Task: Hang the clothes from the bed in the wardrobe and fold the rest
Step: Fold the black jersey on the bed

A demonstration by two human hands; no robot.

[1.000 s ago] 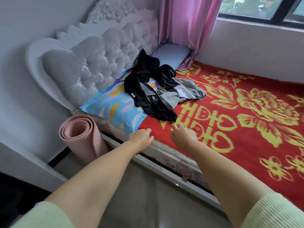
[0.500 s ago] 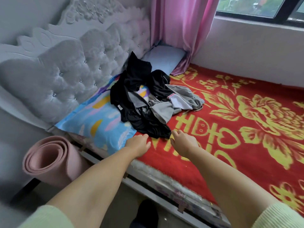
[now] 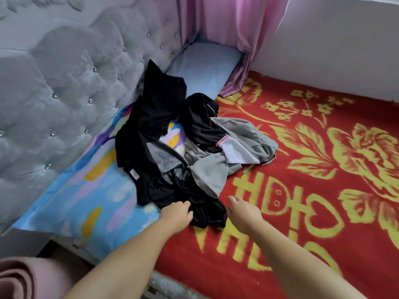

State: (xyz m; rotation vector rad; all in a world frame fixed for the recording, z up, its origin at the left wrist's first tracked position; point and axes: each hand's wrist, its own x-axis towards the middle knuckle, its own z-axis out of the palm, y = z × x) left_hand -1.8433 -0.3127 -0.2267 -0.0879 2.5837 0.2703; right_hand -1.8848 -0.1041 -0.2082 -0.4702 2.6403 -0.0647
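I read the task as barely begun: the clothes pile (image 3: 183,156), black and grey garments tangled together, lies on the bed (image 3: 323,212) where the patterned pillow (image 3: 86,197) meets the red blanket. Nothing is hung or folded, and no wardrobe is in view. My left hand (image 3: 176,215) rests at the near black edge of the pile, fingers curled down; I cannot tell whether this grip has closed on fabric. My right hand (image 3: 244,211) hovers just beside the same edge, fingers loosely extended, holding nothing. The padded headboard (image 3: 64,93) bounds the left, the wall and curtain (image 3: 233,39) the far side. Open blanket lies to the right, suitable for folding.
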